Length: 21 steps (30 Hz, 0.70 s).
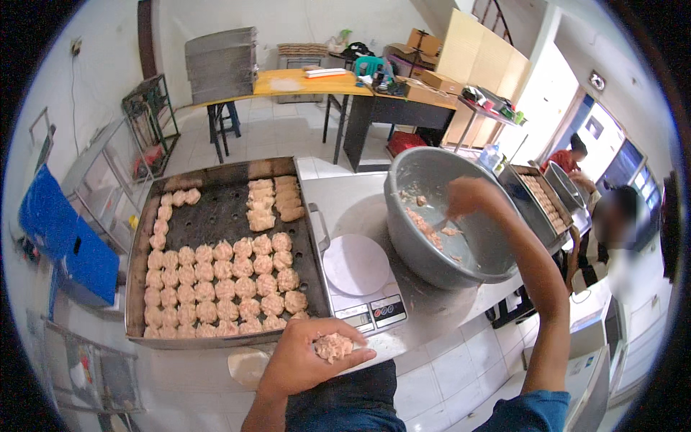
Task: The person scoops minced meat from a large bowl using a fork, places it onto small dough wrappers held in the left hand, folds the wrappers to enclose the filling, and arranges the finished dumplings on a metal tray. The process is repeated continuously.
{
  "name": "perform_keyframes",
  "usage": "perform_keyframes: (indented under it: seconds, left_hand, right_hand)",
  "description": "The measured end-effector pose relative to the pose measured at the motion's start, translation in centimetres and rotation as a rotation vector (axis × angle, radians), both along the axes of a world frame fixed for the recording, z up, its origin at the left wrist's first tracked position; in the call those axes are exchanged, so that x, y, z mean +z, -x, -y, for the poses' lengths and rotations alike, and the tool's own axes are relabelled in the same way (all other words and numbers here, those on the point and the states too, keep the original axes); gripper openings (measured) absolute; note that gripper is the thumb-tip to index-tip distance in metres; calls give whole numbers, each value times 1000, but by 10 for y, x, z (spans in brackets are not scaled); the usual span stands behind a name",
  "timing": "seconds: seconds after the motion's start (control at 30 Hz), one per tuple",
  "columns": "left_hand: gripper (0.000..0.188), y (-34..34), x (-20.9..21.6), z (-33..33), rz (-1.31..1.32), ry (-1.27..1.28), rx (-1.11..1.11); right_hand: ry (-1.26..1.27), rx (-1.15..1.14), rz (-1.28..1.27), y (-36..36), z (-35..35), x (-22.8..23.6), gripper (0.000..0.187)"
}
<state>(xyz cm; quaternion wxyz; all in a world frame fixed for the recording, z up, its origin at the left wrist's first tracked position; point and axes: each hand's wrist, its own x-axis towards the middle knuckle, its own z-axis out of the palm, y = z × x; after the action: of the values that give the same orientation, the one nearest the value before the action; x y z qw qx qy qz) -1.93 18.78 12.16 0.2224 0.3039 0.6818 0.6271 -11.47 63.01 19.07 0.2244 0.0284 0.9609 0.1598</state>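
Observation:
My left hand is cupped with its fingers curled round a dumpling, its pinkish minced filling showing on top. Inside the big grey bowl, my right hand grips a thin utensil whose end touches the mince; its exact kind is hard to make out. Smears of pinkish mince cling to the bowl's wall and bottom. Between bowl and tray sits a white kitchen scale with nothing on its pan. A dark metal tray at left holds rows of shaped dumplings.
A pale, flat stack, possibly wrappers, lies before the tray. Blue bin stands at left. Behind are a yellow table and a dark desk. At right, other people are near a second filled tray.

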Motion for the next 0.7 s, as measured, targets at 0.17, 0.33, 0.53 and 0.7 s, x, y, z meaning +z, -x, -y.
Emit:
perform_keyframes:
  seconds: [0.17,0.33,0.53,0.7]
  left_hand:
    - [27,-1,-2,9,99,-78,64]
    - [25,10,-12,-10,331,-403,150]
    - [46,-22,-39,-27,692,-892,203]
    - [74,-10,-65,-24,516,-793,310]
  right_hand:
    - [518,-337,31,8,92,28,39]
    - [684,437,-798,-122,182,77,34]
    - [910,853,-863,-121,253,-44,44]
    - [1159,477,-700,-136,261,-36,59]
